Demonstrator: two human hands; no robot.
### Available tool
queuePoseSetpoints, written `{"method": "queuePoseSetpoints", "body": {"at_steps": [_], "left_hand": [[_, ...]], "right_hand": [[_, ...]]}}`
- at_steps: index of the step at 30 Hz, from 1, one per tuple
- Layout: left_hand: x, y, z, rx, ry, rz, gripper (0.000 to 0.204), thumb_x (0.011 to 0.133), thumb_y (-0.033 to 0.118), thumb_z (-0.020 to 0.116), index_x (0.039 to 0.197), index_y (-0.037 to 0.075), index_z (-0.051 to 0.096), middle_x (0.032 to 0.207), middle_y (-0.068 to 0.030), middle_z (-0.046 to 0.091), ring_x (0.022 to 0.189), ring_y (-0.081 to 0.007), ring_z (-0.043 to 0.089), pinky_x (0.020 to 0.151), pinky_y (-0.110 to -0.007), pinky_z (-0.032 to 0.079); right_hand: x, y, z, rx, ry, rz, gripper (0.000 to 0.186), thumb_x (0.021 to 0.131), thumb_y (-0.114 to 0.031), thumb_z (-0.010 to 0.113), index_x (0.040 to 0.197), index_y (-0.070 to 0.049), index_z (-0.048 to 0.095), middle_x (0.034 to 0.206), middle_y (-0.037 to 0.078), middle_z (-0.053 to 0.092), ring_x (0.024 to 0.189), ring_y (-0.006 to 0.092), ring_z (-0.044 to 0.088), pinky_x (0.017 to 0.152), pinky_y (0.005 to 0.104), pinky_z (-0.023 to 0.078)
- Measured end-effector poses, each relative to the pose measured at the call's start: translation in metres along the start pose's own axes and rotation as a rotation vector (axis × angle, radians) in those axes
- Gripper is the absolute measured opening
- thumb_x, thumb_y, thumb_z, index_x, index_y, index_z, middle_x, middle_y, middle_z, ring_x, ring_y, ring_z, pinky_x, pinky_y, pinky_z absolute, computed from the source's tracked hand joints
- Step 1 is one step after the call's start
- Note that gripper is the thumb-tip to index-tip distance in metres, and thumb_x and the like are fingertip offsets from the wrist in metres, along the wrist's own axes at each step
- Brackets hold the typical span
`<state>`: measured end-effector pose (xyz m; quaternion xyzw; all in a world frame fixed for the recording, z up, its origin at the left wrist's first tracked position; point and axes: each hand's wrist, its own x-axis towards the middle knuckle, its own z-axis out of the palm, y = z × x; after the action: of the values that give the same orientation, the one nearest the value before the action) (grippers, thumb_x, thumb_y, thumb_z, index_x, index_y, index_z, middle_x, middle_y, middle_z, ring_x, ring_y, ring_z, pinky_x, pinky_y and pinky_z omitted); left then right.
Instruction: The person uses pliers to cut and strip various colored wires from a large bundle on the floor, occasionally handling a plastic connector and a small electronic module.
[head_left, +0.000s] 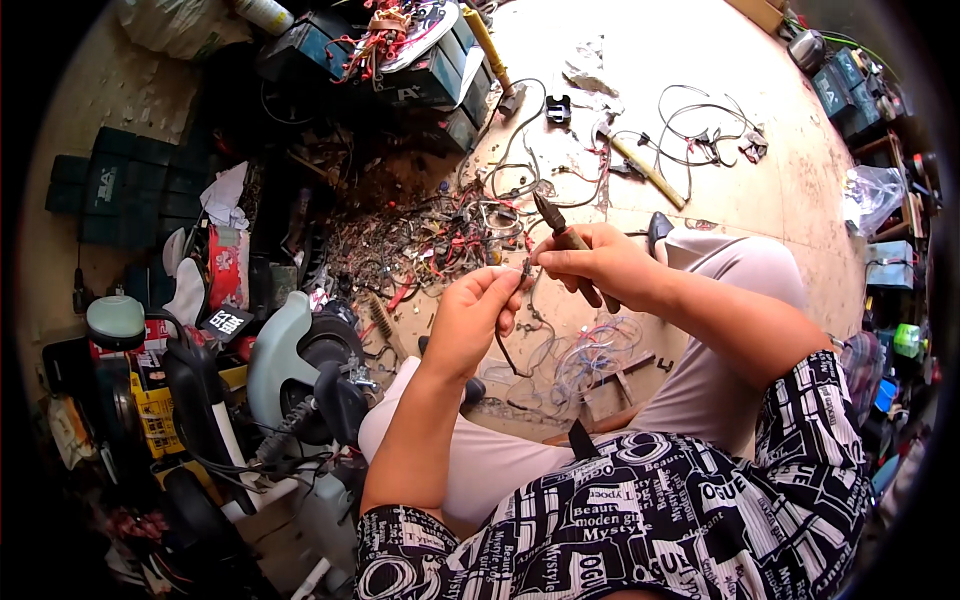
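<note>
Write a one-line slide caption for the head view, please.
Above a cluttered floor, the left hand pinches a thin dark wire while the right hand holds pliers.

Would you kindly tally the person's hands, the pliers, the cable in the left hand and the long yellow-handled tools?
Hands: 2 (left hand, right hand)
Pliers: 1
Cable in the left hand: 1
Long yellow-handled tools: 2 (upper tool, lower tool)
Total: 6
</note>
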<state>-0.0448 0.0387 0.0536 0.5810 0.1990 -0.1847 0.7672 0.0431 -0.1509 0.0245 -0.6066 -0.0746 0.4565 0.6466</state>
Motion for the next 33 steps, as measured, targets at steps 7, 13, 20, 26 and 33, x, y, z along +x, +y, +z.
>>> {"method": "queuePoseSetpoints", "body": {"at_steps": [7, 13, 20, 26, 33], "left_hand": [[0.004, 0.001, 0.004, 0.048, -0.015, 0.012, 0.019, 0.096, 0.016, 0.052, 0.096, 0.000, 0.062, 0.069, 0.0029, 0.053, 0.055, -0.0041, 0.045, 0.051, -0.016, 0.036], [0.011, 0.005, 0.003, -0.151, -0.111, 0.018, 0.020, 0.096, 0.017, 0.051, 0.094, 0.000, 0.061, 0.069, 0.0035, 0.051, 0.055, -0.0022, 0.038, 0.050, -0.017, 0.032], [0.020, 0.013, 0.011, -0.372, -0.206, 0.059, 0.016, 0.097, 0.016, 0.049, 0.098, 0.002, 0.056, 0.071, 0.0002, 0.050, 0.054, -0.0040, 0.035, 0.049, -0.018, 0.030], [0.029, 0.017, 0.015, -0.317, -0.181, 0.165, 0.007, 0.094, 0.011, 0.054, 0.097, 0.005, 0.054, 0.072, 0.0013, 0.049, 0.060, -0.0070, 0.042, 0.054, -0.021, 0.034], [0.043, 0.011, 0.007, 0.003, 0.029, 0.392, 0.006, 0.089, 0.008, 0.062, 0.092, 0.006, 0.057, 0.080, 0.0016, 0.058, 0.071, -0.0054, 0.052, 0.067, -0.019, 0.043]], "right_hand": [[0.002, -0.001, -0.002, 0.102, -0.072, 0.042, 0.020, 0.088, -0.023, 0.063, 0.092, -0.004, 0.061, 0.070, 0.000, 0.054, 0.062, 0.0082, 0.052, 0.048, 0.0214, 0.039], [-0.004, -0.016, 0.001, 0.299, -0.090, 0.037, 0.018, 0.088, -0.023, 0.063, 0.089, -0.005, 0.059, 0.069, 0.003, 0.056, 0.058, 0.0111, 0.054, 0.042, 0.0239, 0.042], [-0.003, -0.026, -0.006, 0.491, -0.116, 0.045, 0.014, 0.088, -0.018, 0.061, 0.091, -0.005, 0.057, 0.076, 0.003, 0.059, 0.065, 0.0121, 0.057, 0.060, 0.0245, 0.048], [0.001, -0.028, -0.011, 0.594, -0.178, 0.057, 0.010, 0.086, -0.013, 0.059, 0.088, -0.004, 0.055, 0.072, 0.003, 0.058, 0.064, 0.0127, 0.057, 0.061, 0.0258, 0.049], [0.006, -0.024, -0.012, 0.594, -0.267, 0.051, 0.011, 0.086, -0.013, 0.060, 0.091, -0.003, 0.055, 0.077, 0.003, 0.060, 0.065, 0.0114, 0.057, 0.065, 0.0271, 0.050]]}}
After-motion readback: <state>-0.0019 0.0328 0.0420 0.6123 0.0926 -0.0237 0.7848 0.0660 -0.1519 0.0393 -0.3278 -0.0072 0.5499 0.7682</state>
